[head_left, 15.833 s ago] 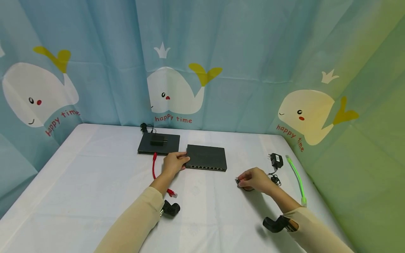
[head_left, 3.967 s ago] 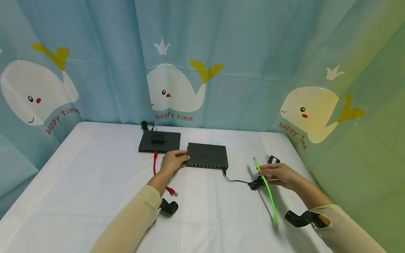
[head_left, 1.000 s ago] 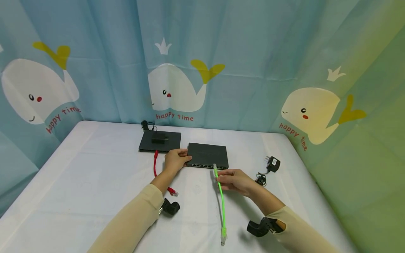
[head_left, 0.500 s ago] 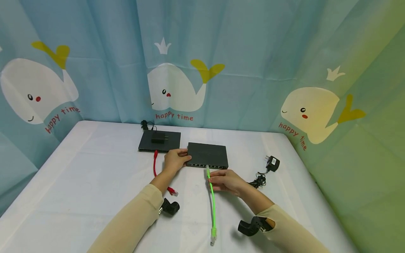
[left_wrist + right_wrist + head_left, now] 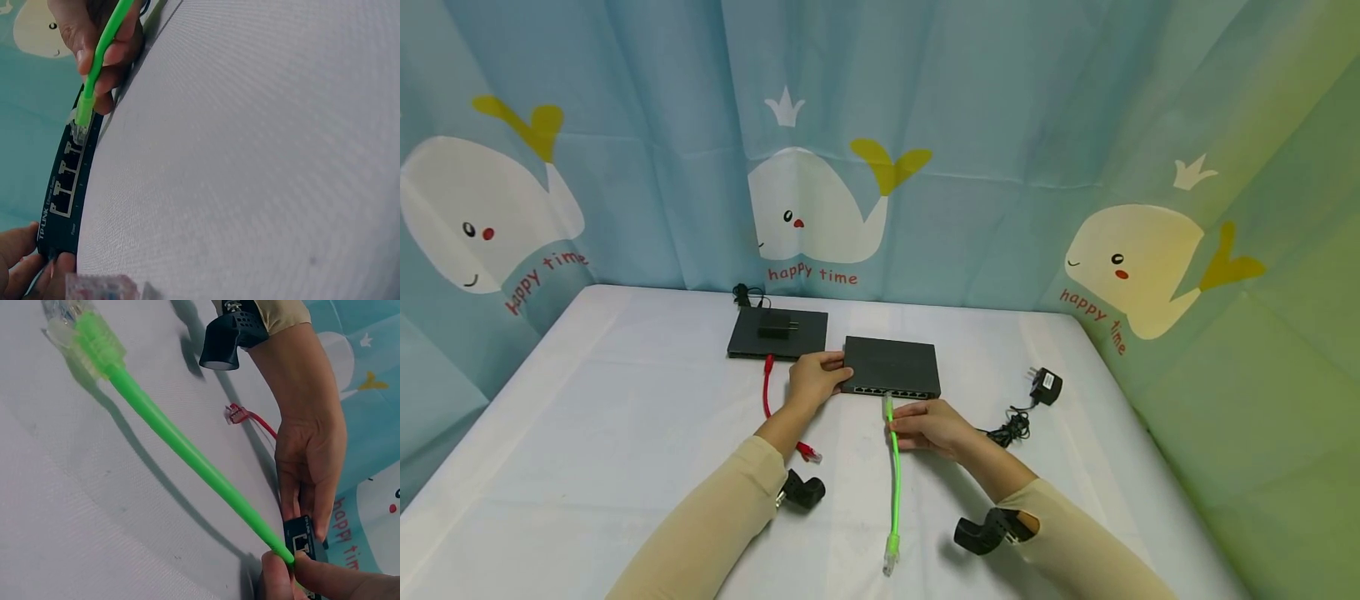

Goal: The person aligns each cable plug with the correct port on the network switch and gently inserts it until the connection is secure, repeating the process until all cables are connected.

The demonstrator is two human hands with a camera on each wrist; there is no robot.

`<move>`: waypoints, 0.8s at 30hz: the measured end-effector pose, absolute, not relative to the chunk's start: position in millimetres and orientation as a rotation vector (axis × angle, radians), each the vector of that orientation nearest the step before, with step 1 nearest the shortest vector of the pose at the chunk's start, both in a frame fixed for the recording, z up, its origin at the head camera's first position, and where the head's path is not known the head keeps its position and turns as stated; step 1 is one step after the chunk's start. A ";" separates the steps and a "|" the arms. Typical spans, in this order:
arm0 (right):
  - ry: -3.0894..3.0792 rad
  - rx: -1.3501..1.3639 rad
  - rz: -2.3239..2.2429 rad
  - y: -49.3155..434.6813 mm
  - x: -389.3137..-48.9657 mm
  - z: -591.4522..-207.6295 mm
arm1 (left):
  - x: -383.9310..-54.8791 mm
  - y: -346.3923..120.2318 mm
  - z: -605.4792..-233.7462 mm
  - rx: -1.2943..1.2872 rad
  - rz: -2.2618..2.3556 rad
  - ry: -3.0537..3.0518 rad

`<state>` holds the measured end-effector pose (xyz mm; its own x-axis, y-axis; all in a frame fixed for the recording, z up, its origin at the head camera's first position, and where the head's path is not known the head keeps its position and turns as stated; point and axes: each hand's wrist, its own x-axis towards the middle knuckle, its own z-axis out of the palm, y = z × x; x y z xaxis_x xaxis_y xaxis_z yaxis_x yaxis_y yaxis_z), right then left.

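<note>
My left hand grips the left end of a black network switch, thumb on top. In the left wrist view its row of ports and TP-LINK lettering show. My right hand pinches a bright green Ethernet cable near one end. That end's clear plug is right at a port around the middle of the row; how deep it sits I cannot tell. The cable's other plug hangs free toward me. The switch's right front corner shows just behind my right hand.
A second black box with a power adapter on top stands behind to the left. A red Ethernet cable passes beneath my left forearm. At right lie another adapter and its bundled cord.
Earlier my right hand held the black power plug, later seen at the switch's right corner. It then picked up the green cable at right and brought it left to the ports. My left hand stayed put.
</note>
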<state>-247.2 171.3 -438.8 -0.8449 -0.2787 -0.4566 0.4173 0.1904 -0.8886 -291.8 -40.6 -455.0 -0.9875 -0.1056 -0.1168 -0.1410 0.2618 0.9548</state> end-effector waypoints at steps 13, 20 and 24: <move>2.012 0.124 -1.661 167.4 -250.5 -439.0 | -291.7 -41.4 -454.4 -0.225 1.857 2.506; 2.031 0.150 -1.664 165.2 -250.3 -439.0 | -291.8 -41.6 -455.5 -0.227 1.854 2.493; 2.030 0.149 -1.662 165.9 -249.5 -439.5 | -291.9 -41.5 -456.1 -0.229 1.863 2.480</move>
